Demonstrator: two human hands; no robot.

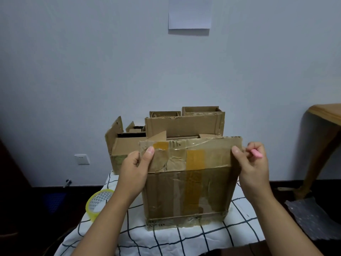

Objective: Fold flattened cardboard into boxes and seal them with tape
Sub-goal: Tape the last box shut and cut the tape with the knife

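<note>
Cardboard: a brown, worn cardboard box (188, 183) patched with clear and amber tape stands upright on the white cloth with a dark grid pattern (184, 241), in the middle of the head view, its near top flap raised toward the camera.
Left hand: the left hand (134, 172) pinches the left edge of the raised flap, thumb on the near face and the other fingers curled behind the board.
Right hand: the right hand (254, 167) pinches the flap's right edge the same way, and its curled fingers also hold a small pink object (255, 153); what that object is I cannot tell.
Tape supply: a roll of clear tape on a yellow-green core (98, 203) lies on the cloth just left of the left forearm, apart from the box.
Behind: several open brown cardboard boxes (166, 130) stand near the wall, close behind the held one.
Stage, as I judge it: the bottom looks already taped and the top flaps are not yet closed.
Risk one: the flap's old tape and creases may let it buckle or tear if it is folded off its score line.
Risk two: the pink object may slip out, because the same fingers are also working the flap.
Risk three: the light box may slide on the loose cloth under uneven pressure.
</note>
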